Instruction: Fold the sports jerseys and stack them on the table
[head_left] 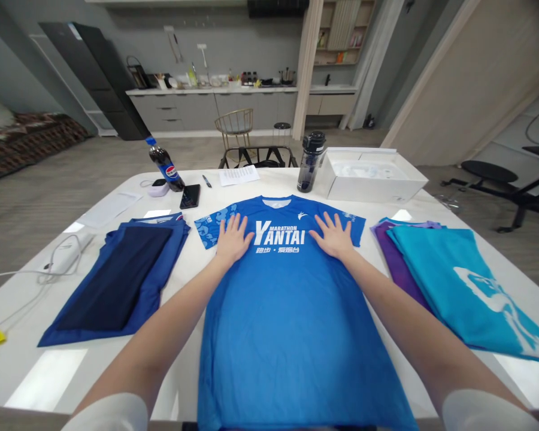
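A blue T-shirt [287, 317] with white lettering lies spread out, front side up, its collar toward the far edge of the table and its hem at the near edge. My left hand [233, 240] rests flat on its chest beside the left sleeve, fingers spread. On the other side of the lettering, my right hand [333, 235] lies flat too, fingers apart, near the right sleeve. Neither hand grasps the fabric. Folded dark blue clothes [117, 275] are stacked to the left. Folded turquoise [453, 287] and purple clothes [402, 263] form a pile on the right.
Along the far side of the white table [184, 335] stand a cola bottle [166, 166], a black tumbler [311, 161] and an open white box [372, 179]. A phone [190, 196], pen [207, 181] and paper [239, 175] lie there. A power strip [65, 256] with cables is at left.
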Available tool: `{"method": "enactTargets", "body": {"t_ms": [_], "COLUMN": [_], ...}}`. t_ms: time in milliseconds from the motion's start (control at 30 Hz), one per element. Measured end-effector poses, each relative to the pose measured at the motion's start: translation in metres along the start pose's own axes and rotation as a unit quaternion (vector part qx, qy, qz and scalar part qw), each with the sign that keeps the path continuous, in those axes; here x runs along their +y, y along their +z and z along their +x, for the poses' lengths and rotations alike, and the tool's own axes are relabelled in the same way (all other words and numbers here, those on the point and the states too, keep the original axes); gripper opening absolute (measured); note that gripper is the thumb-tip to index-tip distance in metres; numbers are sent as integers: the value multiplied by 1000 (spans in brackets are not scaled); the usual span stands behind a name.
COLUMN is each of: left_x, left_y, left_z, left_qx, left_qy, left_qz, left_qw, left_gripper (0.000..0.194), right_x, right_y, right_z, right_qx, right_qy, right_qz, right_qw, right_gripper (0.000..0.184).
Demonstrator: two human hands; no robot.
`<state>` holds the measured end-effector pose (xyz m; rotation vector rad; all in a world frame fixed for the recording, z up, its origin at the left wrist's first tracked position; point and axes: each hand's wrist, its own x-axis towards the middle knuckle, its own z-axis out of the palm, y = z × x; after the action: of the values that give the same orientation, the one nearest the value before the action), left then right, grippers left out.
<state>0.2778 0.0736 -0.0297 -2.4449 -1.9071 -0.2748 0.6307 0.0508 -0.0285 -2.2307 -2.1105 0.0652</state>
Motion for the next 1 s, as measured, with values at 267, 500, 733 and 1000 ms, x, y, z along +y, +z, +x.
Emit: {"method": "enactTargets", "body": {"t_ms": [267,500,733,1000], "left_x": [63,61,63,35], "left_y": [4,-7,-17,-8], "left_z": [-110,-134,-147,-14], "left_qx": [-83,-80,-93,-72], "left_qy": [137,138,143,38], "left_qz": [-69,-73,-80,-65], "left_qw": [985,985,982,995], "left_gripper": [65,66,66,63], "right_x": [-44,-47,-51,-46], "right_y": [22,13,1,-6], "right_z": [-110,-139,-153,-42], "right_qx": [-28,-44,-77,-42], "right_qy": [-115,-95,-78,-61], "right_qz": [22,25,56,63], "right_qw": [993,994,992,995], "right_gripper": [73,73,72,67]}}
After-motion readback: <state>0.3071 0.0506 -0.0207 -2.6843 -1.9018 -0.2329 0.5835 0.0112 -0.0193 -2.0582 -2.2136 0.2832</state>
